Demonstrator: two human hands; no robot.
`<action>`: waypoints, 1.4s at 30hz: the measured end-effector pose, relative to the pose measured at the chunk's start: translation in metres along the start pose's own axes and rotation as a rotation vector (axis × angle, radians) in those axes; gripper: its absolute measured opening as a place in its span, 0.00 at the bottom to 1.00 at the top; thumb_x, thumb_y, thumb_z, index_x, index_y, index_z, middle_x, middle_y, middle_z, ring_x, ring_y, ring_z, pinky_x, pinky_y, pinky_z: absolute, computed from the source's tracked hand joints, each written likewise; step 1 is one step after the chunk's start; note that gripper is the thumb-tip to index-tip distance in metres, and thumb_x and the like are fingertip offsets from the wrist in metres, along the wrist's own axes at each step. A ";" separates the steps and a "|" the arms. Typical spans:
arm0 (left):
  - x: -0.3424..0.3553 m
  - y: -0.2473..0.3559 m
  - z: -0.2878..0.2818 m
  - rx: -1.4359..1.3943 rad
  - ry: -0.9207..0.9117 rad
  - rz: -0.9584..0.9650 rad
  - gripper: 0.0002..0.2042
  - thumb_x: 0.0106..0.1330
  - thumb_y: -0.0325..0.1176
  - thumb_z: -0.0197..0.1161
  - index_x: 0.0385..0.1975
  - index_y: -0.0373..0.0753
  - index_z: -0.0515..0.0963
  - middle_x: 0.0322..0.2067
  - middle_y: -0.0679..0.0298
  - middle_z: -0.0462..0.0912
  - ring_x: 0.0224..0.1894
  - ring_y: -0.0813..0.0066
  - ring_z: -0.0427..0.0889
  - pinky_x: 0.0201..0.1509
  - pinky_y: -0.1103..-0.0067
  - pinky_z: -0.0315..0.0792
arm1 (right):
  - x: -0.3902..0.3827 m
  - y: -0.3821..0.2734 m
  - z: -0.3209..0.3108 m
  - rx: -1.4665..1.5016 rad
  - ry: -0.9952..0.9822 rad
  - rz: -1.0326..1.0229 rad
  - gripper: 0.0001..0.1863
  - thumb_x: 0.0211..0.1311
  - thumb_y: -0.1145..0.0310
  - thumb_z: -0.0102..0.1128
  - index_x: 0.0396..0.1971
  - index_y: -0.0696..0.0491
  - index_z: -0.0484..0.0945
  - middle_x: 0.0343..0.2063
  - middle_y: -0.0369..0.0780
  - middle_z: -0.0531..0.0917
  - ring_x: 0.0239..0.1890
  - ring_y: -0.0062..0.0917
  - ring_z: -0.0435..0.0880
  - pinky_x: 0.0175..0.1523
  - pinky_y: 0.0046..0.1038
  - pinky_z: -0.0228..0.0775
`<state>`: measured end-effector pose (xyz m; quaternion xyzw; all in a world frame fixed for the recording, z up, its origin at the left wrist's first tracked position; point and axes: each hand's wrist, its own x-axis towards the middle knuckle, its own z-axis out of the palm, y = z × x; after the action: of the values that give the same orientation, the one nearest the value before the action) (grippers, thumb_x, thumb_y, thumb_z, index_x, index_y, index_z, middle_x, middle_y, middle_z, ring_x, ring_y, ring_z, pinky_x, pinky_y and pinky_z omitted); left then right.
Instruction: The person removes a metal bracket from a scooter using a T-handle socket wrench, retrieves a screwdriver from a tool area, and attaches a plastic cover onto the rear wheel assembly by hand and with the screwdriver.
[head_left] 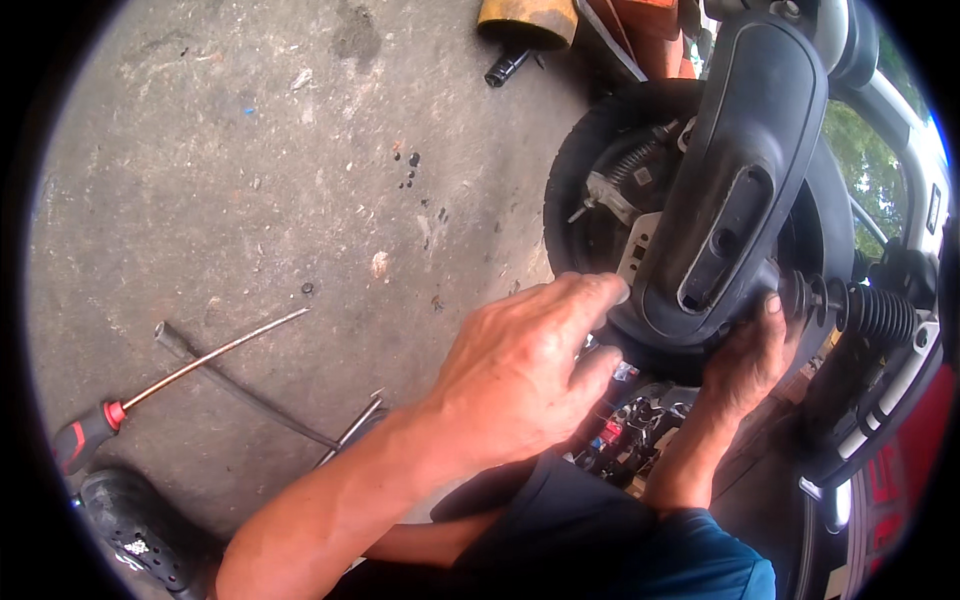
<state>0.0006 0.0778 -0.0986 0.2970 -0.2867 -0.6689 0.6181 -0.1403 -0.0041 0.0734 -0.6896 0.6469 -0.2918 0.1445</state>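
We grip the long black plastic scooter side cover (735,180) with both hands: left hand (520,375) clasping its lower left edge, right hand (745,360) cupping its lower right. We judge even pressure seats it squarely against the black rear tyre (585,150).

My left hand (520,375) covers the lower left edge of the black cover (735,180), and my right hand (745,360) wraps under it, fingertips out of sight. Behind the cover most of the wheel (585,190) is hidden. The wiring (630,430) between my wrists is too tangled to tell apart. The screwdriver (95,430) handle runs into the dark rim, and my shoe (140,530) is cut off below.
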 end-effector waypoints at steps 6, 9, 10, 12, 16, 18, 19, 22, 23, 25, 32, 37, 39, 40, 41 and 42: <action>0.022 0.006 0.017 -0.110 0.021 -0.063 0.31 0.52 0.38 0.69 0.53 0.32 0.64 0.38 0.51 0.79 0.34 0.61 0.81 0.38 0.72 0.75 | -0.001 0.001 0.001 0.011 0.029 -0.003 0.29 0.55 0.72 0.55 0.57 0.63 0.60 0.47 0.49 0.73 0.51 0.34 0.74 0.59 0.34 0.64; 0.047 0.013 0.028 0.078 0.093 0.137 0.29 0.57 0.44 0.64 0.44 0.22 0.66 0.24 0.51 0.78 0.20 0.68 0.80 0.20 0.72 0.76 | -0.003 -0.006 0.009 -0.020 0.056 0.027 0.31 0.53 0.72 0.56 0.57 0.63 0.58 0.48 0.48 0.72 0.51 0.34 0.74 0.60 0.34 0.63; 0.053 0.017 0.033 0.082 0.090 0.134 0.29 0.57 0.44 0.64 0.44 0.22 0.66 0.24 0.51 0.78 0.20 0.68 0.80 0.20 0.72 0.76 | -0.003 -0.008 0.009 -0.049 0.077 0.037 0.31 0.53 0.72 0.56 0.58 0.63 0.58 0.48 0.49 0.73 0.51 0.34 0.74 0.60 0.34 0.63; 0.070 0.034 0.030 0.362 -0.028 -0.024 0.27 0.56 0.45 0.63 0.39 0.22 0.69 0.15 0.55 0.77 0.16 0.67 0.79 0.19 0.73 0.75 | 0.000 0.001 -0.003 0.115 0.125 0.101 0.25 0.60 0.66 0.51 0.55 0.62 0.62 0.48 0.47 0.74 0.51 0.31 0.74 0.59 0.32 0.63; 0.076 0.032 0.042 0.185 0.106 0.051 0.21 0.55 0.39 0.62 0.33 0.21 0.69 0.14 0.52 0.78 0.16 0.59 0.80 0.20 0.70 0.74 | 0.000 -0.005 0.001 0.067 0.222 0.069 0.23 0.67 0.60 0.46 0.54 0.61 0.63 0.47 0.46 0.75 0.50 0.30 0.74 0.58 0.30 0.62; 0.071 0.034 0.036 0.166 0.150 0.072 0.18 0.54 0.36 0.62 0.32 0.23 0.70 0.16 0.51 0.79 0.17 0.59 0.80 0.22 0.69 0.75 | -0.001 -0.007 0.005 -0.020 0.182 0.091 0.24 0.67 0.58 0.46 0.54 0.61 0.63 0.46 0.44 0.76 0.47 0.26 0.74 0.53 0.26 0.64; 0.069 0.038 0.033 0.157 0.147 0.072 0.18 0.52 0.35 0.63 0.34 0.24 0.70 0.18 0.51 0.79 0.17 0.59 0.81 0.23 0.70 0.75 | 0.000 -0.010 0.006 -0.101 0.206 0.076 0.25 0.66 0.56 0.48 0.54 0.60 0.63 0.44 0.43 0.76 0.42 0.23 0.75 0.47 0.22 0.65; 0.027 0.049 -0.013 0.057 0.272 0.044 0.23 0.52 0.33 0.65 0.44 0.25 0.70 0.29 0.55 0.82 0.27 0.68 0.83 0.32 0.73 0.77 | 0.001 -0.014 0.010 -0.064 0.156 0.134 0.27 0.64 0.55 0.52 0.55 0.60 0.63 0.42 0.42 0.76 0.39 0.20 0.74 0.43 0.18 0.64; 0.013 0.058 -0.033 -0.057 0.255 -0.110 0.25 0.52 0.35 0.65 0.46 0.26 0.69 0.33 0.56 0.81 0.32 0.68 0.82 0.38 0.73 0.76 | 0.004 -0.018 0.005 -0.155 0.142 0.054 0.28 0.63 0.54 0.53 0.55 0.61 0.63 0.43 0.42 0.76 0.41 0.22 0.74 0.47 0.21 0.63; -0.009 0.058 -0.063 -0.107 0.287 -0.302 0.31 0.50 0.41 0.65 0.51 0.26 0.67 0.41 0.54 0.78 0.41 0.66 0.79 0.48 0.72 0.72 | 0.005 -0.011 0.002 -0.244 0.164 0.026 0.29 0.62 0.54 0.54 0.54 0.62 0.64 0.43 0.43 0.76 0.44 0.25 0.74 0.53 0.24 0.61; 0.002 0.036 -0.044 -0.183 0.173 -0.222 0.37 0.50 0.43 0.63 0.57 0.26 0.60 0.49 0.52 0.73 0.51 0.62 0.74 0.57 0.71 0.66 | 0.003 -0.006 -0.003 0.000 0.028 -0.055 0.27 0.65 0.55 0.50 0.54 0.63 0.66 0.47 0.44 0.74 0.48 0.28 0.72 0.57 0.27 0.59; 0.025 0.031 -0.035 -0.494 0.051 -0.169 0.22 0.59 0.42 0.54 0.49 0.32 0.70 0.40 0.56 0.78 0.38 0.66 0.78 0.40 0.73 0.71 | 0.002 0.003 -0.012 0.093 0.064 -0.054 0.27 0.63 0.57 0.52 0.54 0.61 0.65 0.47 0.44 0.75 0.50 0.28 0.72 0.59 0.26 0.57; 0.034 0.037 -0.026 -0.527 0.146 -0.204 0.19 0.59 0.43 0.52 0.42 0.36 0.73 0.31 0.60 0.79 0.26 0.68 0.77 0.24 0.76 0.68 | 0.002 -0.006 -0.013 0.102 0.054 -0.018 0.27 0.62 0.56 0.53 0.53 0.62 0.66 0.45 0.44 0.76 0.49 0.29 0.73 0.57 0.27 0.59; 0.041 0.038 -0.022 -0.539 0.195 -0.210 0.17 0.59 0.44 0.52 0.39 0.38 0.75 0.26 0.62 0.79 0.20 0.69 0.76 0.16 0.78 0.67 | 0.003 -0.006 -0.010 0.080 0.009 0.001 0.26 0.62 0.56 0.53 0.51 0.62 0.67 0.43 0.45 0.77 0.47 0.30 0.74 0.56 0.27 0.61; 0.045 0.037 -0.019 -0.536 0.192 -0.188 0.16 0.59 0.44 0.52 0.38 0.39 0.75 0.25 0.63 0.79 0.19 0.70 0.76 0.16 0.78 0.67 | 0.004 -0.008 -0.012 -0.019 0.074 -0.048 0.28 0.61 0.53 0.53 0.48 0.64 0.67 0.38 0.48 0.78 0.44 0.35 0.77 0.51 0.31 0.66; 0.047 0.035 -0.017 -0.515 0.123 -0.177 0.16 0.60 0.43 0.51 0.41 0.39 0.74 0.29 0.63 0.79 0.23 0.69 0.77 0.20 0.76 0.69 | 0.008 -0.013 -0.028 0.001 0.108 -0.022 0.28 0.61 0.53 0.53 0.48 0.64 0.67 0.38 0.48 0.78 0.44 0.35 0.77 0.51 0.31 0.66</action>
<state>0.0338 0.0283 -0.0853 0.1941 -0.0423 -0.7519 0.6286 -0.1467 -0.0056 0.1049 -0.6799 0.6458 -0.3308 0.1064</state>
